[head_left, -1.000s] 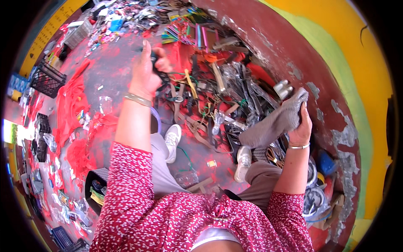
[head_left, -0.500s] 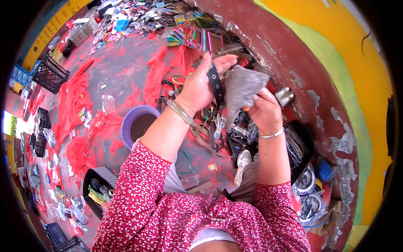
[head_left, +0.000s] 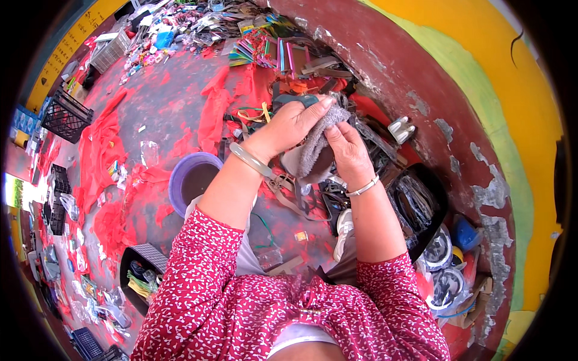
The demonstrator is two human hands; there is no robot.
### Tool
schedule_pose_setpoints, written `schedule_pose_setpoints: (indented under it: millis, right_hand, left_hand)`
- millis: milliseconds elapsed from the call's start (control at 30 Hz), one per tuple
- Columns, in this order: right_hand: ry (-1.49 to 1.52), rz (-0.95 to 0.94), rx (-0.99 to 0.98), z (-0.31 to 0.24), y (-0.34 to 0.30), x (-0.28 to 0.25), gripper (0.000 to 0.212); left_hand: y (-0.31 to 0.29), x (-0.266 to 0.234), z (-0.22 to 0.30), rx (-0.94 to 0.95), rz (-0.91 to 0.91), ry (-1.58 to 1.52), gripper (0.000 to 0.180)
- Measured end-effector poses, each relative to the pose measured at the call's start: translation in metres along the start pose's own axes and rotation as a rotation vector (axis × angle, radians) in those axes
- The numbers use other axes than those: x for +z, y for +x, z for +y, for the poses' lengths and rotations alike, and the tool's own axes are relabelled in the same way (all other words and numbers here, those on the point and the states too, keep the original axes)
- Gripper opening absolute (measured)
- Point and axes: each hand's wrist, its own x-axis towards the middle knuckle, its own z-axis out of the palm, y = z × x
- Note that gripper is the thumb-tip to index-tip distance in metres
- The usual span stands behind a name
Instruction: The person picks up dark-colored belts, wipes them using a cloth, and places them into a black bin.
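My left hand (head_left: 290,125) is closed, its thumb over the edge of a fuzzy grey cloth (head_left: 313,146). A dark belt (head_left: 296,100) shows behind its fingers and is held in the same hand; its lower part is hidden by the cloth. With thumb and fingers together, my right hand (head_left: 350,153) grips the cloth from the other side. Below both hands lies a jumble of straps and belts (head_left: 289,191) on the floor. A light bangle circles my left wrist, and a silver one my right.
A purple bucket (head_left: 176,188) of dark liquid stands left of my legs. Black bins (head_left: 435,231) (head_left: 126,265) sit at either side. Wrapped round items (head_left: 445,289) lie by the peeling wall (head_left: 421,84). Red scraps (head_left: 108,144) and a black crate (head_left: 67,114) are at left.
The grey cloth, hanging from my right hand before, is now folded against the belt at my left hand. Both hands have come together, and my left fingers have closed.
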Motion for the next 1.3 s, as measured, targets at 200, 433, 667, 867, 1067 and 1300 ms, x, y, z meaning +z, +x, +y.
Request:
schedule_pose_setpoints:
  millis: [200, 433, 667, 867, 1067, 1300]
  right_hand:
    - [-0.154, -0.075, 0.022, -0.026, -0.005, -0.001, 0.019]
    - [-0.139, -0.187, 0.04, -0.013, -0.002, -0.006, 0.025]
    - [0.31, -0.13, -0.078, -0.031, -0.008, 0.004, 0.04]
    - [-0.102, -0.006, -0.084, -0.016, 0.003, -0.003, 0.021]
    - [0.216, -0.176, 0.07, -0.024, 0.006, -0.004, 0.017]
    - [0.313, -0.063, 0.031, -0.015, 0.008, 0.015, 0.017]
  left_hand:
    - [-0.004, 0.005, 0.02, -0.044, 0.223, -0.549, 0.032]
    - [-0.002, -0.006, 0.025, 0.007, 0.336, -0.648, 0.029]
    - [0.0, -0.005, 0.018, 0.059, 0.303, -0.505, 0.027]
    - [-0.003, 0.019, 0.014, 0.076, 0.16, -0.234, 0.027]
    - [-0.003, 0.02, 0.018, 0.019, 0.17, -0.391, 0.027]
    - [0.001, 0.022, 0.022, 0.089, 0.276, -0.419, 0.024]
